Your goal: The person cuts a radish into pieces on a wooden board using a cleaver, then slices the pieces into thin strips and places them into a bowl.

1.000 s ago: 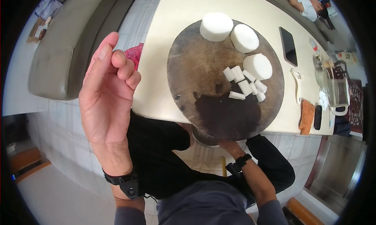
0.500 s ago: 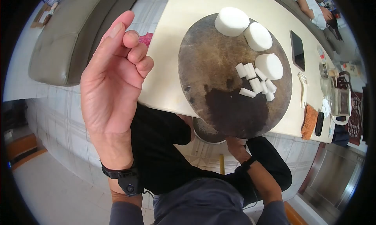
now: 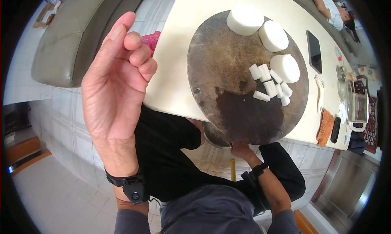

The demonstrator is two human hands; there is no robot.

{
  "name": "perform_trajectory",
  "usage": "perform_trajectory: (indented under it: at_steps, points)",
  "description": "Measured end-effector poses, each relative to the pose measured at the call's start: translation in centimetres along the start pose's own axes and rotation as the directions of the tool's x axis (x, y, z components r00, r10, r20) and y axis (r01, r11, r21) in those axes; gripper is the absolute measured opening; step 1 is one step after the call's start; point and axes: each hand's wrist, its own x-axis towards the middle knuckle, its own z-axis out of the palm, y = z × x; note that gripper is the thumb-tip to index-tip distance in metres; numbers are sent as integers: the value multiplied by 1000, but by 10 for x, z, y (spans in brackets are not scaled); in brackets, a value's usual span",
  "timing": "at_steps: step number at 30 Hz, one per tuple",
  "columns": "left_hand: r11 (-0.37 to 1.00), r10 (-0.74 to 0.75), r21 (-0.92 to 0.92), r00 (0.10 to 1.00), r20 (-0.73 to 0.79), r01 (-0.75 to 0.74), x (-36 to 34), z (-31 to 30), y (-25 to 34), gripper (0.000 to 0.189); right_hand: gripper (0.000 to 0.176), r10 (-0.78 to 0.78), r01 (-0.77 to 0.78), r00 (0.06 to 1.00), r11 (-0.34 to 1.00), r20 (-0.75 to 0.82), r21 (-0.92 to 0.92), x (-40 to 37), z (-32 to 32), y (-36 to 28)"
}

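Note:
My left hand [image 3: 118,83] is raised, palm toward me, to the left of the table, its fingers loosely bent and nothing in them. My right hand [image 3: 243,150] is low, at the near edge of the round wooden chopping board [image 3: 216,55]. Its fingers close on the rim of a metal basin [image 3: 218,139], most of which the board hides. On the board stand three thick peeled white radish pieces [image 3: 273,36]. Several short radish sticks [image 3: 270,88] lie in a loose group beside them. A dark wet patch [image 3: 248,116] covers the near part of the board.
Right of the board lie a phone [image 3: 314,51], a white peeler [image 3: 319,93], an orange cloth [image 3: 325,128] and a black object [image 3: 335,130]. Glass containers [image 3: 357,106] stand at the right end. A grey sofa [image 3: 67,42] is at left; a person [image 3: 332,10] is at upper right.
The basin under the board has shifted and looks tilted, with my right hand at its rim. My left hand has hardly moved. The view has shifted slightly.

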Motion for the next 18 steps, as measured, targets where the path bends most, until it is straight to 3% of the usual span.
perform_trajectory:
  at_steps: [2,3,5,6,8,10,12,13,14,18]
  points:
    - [1000,-2,-5,1000,0,2,1,-1,1,35,31,-104,148,940,982,-326,114,7,10,18]
    - [1000,0,-5,1000,-4,0,1,-2,2,35,31,-101,145,941,983,-323,112,17,28,35]
    - [1000,3,-5,1000,-12,-3,1,-3,2,35,33,-351,215,676,935,-648,-282,33,57,54]
    - [1000,6,-10,1000,-15,-6,1,-3,2,35,33,-352,216,677,934,-646,-283,30,56,55]
    - [1000,11,-14,1000,-20,-11,1,-3,2,35,34,-104,127,882,992,-460,19,5,1,17]
    - [1000,21,-8,1000,-22,-21,0,-4,1,35,34,-144,125,868,990,-475,-73,28,48,36]
    - [1000,21,-15,1000,-12,-21,0,-5,1,35,34,-184,118,853,980,-488,-162,28,47,28]
    - [1000,22,-22,1000,0,-22,0,-5,1,35,35,-29,98,923,982,-383,162,16,17,0]
    - [1000,21,-22,1000,1,-21,0,-5,2,35,37,85,31,970,885,-227,464,11,1,-18]
    - [1000,17,-18,1000,-3,-17,-1,-5,2,35,42,-34,74,990,951,-136,302,23,6,-29]
